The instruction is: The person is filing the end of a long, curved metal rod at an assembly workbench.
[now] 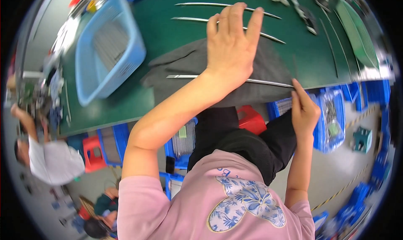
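Note:
My left hand point(231, 47) reaches out over the table, fingers stretched and somewhat apart. Beneath its fingers lie two slim, shiny metal strips, a far one point(268, 15) and a nearer one point(270, 37); whether the fingertips touch them I cannot tell. Between thumb and fingers, my right hand point(305, 110) pinches the right end of a third metal strip point(270, 82). That strip lies across a dark grey cloth point(178, 65) at the table's near edge, and my left wrist hides its middle.
A light blue basket point(136, 51) holding many thin strips stands on the green table point(155, 26) at left. At far right are a green basket point(357, 30) and a dark-handled tool point(308, 21). Blue bins and a red stool point(252, 119) are below. Another person point(54, 160) works at left.

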`<state>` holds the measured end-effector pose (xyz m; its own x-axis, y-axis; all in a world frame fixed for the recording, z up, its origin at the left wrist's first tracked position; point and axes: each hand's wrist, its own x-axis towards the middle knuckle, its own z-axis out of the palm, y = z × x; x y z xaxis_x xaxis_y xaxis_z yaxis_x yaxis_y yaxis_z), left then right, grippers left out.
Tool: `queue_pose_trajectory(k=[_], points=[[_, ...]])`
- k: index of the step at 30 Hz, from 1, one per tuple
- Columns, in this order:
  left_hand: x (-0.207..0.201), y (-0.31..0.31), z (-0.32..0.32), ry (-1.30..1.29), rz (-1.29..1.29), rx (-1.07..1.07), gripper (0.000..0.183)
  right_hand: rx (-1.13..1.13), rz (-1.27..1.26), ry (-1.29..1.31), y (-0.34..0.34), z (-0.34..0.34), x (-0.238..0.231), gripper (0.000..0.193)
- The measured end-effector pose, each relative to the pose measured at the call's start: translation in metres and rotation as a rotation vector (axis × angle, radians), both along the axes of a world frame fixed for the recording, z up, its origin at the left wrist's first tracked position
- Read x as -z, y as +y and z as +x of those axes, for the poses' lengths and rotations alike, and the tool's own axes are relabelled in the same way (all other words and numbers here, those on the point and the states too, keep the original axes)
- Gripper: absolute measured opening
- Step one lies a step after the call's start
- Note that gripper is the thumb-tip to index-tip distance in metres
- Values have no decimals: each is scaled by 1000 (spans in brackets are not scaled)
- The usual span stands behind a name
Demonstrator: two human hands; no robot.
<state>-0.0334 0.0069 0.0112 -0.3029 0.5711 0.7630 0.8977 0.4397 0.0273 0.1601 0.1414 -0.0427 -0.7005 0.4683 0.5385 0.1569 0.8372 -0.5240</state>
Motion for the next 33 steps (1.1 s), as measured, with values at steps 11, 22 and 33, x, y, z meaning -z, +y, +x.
queue_pose_trajectory(k=[11, 22, 33], points=[[24, -20, 45, -251, -238, 287, 8, -46, -80, 63, -3, -6, -27, 16], [-127, -58, 19, -825, 586, 428, 20, -17, -246, 236, -30, 7, -24, 24], [42, -71, 5, -1790, 1250, 167, 32, 99, -147, 357, -26, -27, 32, 23]])
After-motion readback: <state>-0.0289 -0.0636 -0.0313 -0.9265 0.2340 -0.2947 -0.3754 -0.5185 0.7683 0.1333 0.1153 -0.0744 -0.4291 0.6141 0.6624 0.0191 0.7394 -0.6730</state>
